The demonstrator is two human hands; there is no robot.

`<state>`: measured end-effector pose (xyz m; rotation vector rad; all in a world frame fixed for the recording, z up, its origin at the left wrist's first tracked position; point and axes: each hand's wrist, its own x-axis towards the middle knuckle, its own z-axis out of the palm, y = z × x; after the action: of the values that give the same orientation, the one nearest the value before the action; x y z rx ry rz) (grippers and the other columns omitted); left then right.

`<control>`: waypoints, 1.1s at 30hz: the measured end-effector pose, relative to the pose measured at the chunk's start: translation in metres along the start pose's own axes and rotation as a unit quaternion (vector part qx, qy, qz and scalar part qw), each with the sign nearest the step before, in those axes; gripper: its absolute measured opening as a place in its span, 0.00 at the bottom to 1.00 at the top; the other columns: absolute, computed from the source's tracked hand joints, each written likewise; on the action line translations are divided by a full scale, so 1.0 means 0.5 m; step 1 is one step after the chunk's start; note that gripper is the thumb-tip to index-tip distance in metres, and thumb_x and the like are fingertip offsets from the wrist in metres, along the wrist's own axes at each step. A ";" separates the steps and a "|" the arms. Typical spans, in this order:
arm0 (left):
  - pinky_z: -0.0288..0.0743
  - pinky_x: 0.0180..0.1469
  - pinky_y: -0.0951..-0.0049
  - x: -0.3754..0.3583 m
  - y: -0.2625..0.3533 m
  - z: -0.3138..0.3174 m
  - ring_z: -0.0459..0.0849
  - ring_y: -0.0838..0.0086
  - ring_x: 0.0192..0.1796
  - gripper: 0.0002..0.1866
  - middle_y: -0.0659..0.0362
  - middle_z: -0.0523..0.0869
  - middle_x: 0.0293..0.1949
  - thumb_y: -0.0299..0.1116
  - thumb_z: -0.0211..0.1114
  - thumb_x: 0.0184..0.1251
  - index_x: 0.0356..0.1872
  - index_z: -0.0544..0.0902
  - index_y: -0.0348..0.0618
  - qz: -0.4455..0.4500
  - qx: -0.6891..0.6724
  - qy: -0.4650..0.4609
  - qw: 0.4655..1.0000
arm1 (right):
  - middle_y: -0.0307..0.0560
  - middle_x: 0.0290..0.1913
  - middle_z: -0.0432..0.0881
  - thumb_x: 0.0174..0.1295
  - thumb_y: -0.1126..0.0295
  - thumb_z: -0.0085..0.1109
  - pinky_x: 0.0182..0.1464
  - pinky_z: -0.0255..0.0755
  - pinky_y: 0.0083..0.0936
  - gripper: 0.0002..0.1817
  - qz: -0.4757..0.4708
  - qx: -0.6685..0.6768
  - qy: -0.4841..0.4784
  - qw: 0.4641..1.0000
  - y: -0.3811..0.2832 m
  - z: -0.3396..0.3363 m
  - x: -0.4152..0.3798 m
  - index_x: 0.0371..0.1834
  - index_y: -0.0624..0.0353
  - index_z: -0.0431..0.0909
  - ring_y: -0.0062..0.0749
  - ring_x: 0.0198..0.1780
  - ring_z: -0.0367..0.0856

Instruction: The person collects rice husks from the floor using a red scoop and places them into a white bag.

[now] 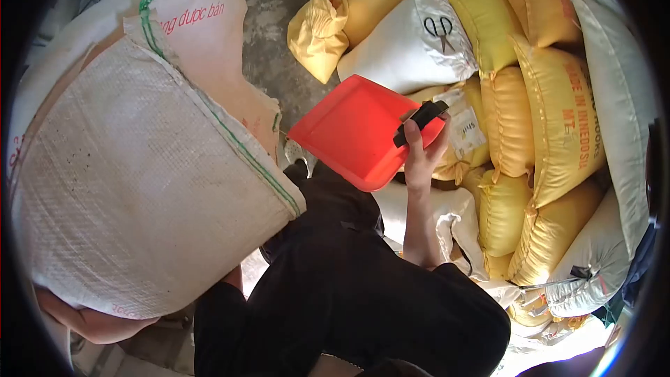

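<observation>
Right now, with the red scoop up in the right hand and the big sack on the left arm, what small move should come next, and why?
Probably lower the red scoop toward the white woven sack. The right hand grips its black handle with the tray raised and seemingly empty, while the left arm supports the sack from below. Whether the sack's mouth is open cannot be seen.

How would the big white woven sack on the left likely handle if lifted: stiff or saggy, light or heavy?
The white woven sack bulges full, so it is probably heavy and would sag rather than stay stiff. Its woven cloth looks rough, so likely not slippery. The left arm shows beneath it; the right hand grips the red scoop.
</observation>
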<state>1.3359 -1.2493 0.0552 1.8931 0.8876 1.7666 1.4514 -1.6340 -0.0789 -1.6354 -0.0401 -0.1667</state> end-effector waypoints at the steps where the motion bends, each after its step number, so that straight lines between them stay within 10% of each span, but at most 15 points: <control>1: 0.64 0.63 0.69 0.018 -0.019 0.042 0.73 0.62 0.58 0.25 0.44 0.74 0.57 0.38 0.54 0.62 0.54 0.73 0.26 -0.002 -0.002 -0.007 1.000 | 0.42 0.33 0.76 0.56 0.72 0.62 0.38 0.70 0.19 0.17 0.002 -0.010 0.013 1.000 0.014 0.025 0.027 0.43 0.62 0.65 0.21 0.32 0.73; 33: 0.64 0.62 0.71 0.555 -0.457 1.438 0.74 0.63 0.56 0.24 0.45 0.76 0.56 0.37 0.56 0.62 0.52 0.76 0.25 0.027 0.076 0.014 0.997 | 0.40 0.36 0.72 0.58 0.76 0.60 0.41 0.69 0.17 0.17 0.068 0.052 -0.061 0.994 0.268 1.099 1.307 0.47 0.61 0.64 0.19 0.37 0.72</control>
<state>2.0031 -0.8022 0.0171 2.0092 1.0173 1.8065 2.1602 -1.1464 -0.1589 -1.5373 -0.0302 0.0405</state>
